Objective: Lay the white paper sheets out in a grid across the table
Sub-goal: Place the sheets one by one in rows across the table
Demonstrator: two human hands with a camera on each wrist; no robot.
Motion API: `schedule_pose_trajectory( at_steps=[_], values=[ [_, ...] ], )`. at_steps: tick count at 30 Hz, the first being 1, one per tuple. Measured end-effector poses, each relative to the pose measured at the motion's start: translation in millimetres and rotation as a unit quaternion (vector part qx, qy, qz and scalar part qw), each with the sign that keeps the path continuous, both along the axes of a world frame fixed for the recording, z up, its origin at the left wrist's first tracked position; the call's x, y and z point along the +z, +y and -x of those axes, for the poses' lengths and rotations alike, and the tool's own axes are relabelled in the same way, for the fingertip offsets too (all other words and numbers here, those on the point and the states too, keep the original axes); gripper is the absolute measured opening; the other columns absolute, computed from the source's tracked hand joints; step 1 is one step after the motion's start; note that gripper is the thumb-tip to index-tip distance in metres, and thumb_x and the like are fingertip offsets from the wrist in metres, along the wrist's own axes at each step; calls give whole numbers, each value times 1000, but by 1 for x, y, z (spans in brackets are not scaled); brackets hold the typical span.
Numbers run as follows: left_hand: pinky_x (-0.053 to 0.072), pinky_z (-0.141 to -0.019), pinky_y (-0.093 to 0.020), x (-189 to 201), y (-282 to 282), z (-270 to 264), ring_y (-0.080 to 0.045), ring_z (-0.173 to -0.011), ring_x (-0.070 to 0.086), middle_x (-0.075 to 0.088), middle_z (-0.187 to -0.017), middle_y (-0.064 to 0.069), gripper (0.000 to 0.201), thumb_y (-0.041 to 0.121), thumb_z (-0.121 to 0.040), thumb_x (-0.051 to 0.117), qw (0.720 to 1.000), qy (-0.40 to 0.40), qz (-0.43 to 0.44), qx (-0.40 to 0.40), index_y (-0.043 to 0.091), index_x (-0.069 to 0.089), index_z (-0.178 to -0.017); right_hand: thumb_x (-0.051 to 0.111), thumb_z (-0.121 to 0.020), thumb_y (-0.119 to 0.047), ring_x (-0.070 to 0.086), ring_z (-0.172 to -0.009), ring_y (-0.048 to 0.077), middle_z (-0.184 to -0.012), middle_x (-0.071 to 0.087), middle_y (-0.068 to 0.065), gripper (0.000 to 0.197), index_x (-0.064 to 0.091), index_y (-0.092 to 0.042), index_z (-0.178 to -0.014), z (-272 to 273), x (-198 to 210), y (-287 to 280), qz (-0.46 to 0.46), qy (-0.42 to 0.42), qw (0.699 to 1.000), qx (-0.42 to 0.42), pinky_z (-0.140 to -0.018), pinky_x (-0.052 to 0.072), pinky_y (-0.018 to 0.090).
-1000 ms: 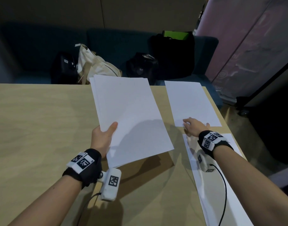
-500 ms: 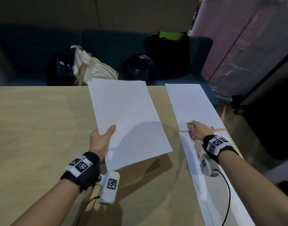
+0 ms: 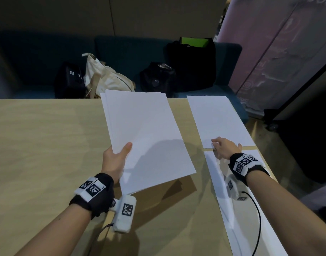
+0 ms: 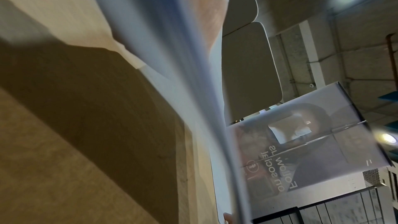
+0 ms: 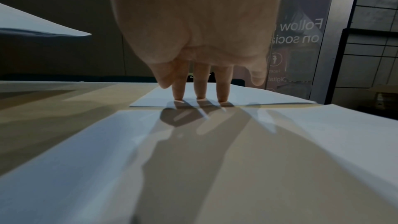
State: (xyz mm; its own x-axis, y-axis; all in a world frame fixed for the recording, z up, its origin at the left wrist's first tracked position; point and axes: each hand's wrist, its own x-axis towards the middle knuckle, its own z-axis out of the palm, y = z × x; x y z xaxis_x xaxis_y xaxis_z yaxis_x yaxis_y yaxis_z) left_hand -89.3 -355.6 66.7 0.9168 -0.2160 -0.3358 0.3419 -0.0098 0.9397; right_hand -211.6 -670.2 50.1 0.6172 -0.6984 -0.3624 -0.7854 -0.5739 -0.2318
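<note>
A person's left hand (image 3: 115, 159) grips a stack of white sheets (image 3: 145, 137) above the wooden table (image 3: 38, 145), thumb on top, fingers hidden beneath; the right hand (image 3: 225, 147), fingers straight, presses its fingertips (image 5: 200, 95) on the near edge of the far sheet (image 3: 217, 119), which lies flat at the table's far right corner w/ a near sheet (image 3: 250, 228) just below it, a thin strip of wood between; two sheets laid, most of the grid apparently yet to come. Risks, judged from here: the fingertips could drag the far sheet askew or over the near sheet, closing the gap, since paper slides easily on smooth wood; the stack, held at one corner only, could sag & fan out, spilling sheets; the far sheet sits close to the table's right edge & could slip off. The head view shows layout & both hands; the right wrist view alone shows three fingertips touching paper, little finger lifted clear; the left wrist view gives only blurred sheet edges (image 4: 206, 125), no usable look at the grip.
</note>
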Motion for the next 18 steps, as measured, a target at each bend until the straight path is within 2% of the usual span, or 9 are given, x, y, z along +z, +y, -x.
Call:
schedule_pose_trajectory(
  at_steps=[4,9,11,13,15,18],
  values=[
    [43,-84,-30,2,-1,2,-25,-94,60,63,-104,-9,25,13,-89,60,1000,-4,1,-1,5,59,-113,31,-97,-24,58,-111,23,-111,68,3,37,50,-25,-129,2,-2,1,4,-4,1000,-1,-114,10,51],
    [43,-83,-29,4,-1,4,-25,-93,60,63,-105,-8,28,12,-89,60,1000,-8,-1,-5,2,59,-115,33,-98,-26,53,-121,23,-131,58,1,38,48,-25,-132,1,1,3,5,6,1000,4,-115,9,51],
    [43,-83,-29,5,0,4,-25,-93,60,63,-105,-9,25,12,-89,60,1000,-7,1,-6,5,59,-113,34,-98,-26,50,-125,23,-137,53,1,39,46,-24,-134,-1,2,4,1,-22,1000,-1,-115,9,50],
    [43,-83,-29,5,0,5,-25,-92,60,63,-104,-8,22,13,-89,60,1000,-8,3,-7,7,59,-110,36,-98,-26,47,-128,25,-140,51,3,38,49,-20,-133,-5,6,6,0,-84,996,0,-115,16,47],
    [45,-86,-31,6,0,6,-25,-93,61,64,-104,-8,22,14,-89,61,1000,-11,3,-9,8,59,-110,41,-98,-25,53,-121,26,-133,57,8,35,56,-12,-126,-10,15,15,-36,-165,986,15,-107,33,38],
    [46,-85,-31,6,-1,7,-24,-94,62,65,-105,-8,23,14,-88,62,1000,-11,5,-9,8,60,-110,51,-95,-24,61,-81,20,-95,68,9,24,63,-7,-108,-20,36,44,-181,-257,949,26,-76,49,26]
  ],
)
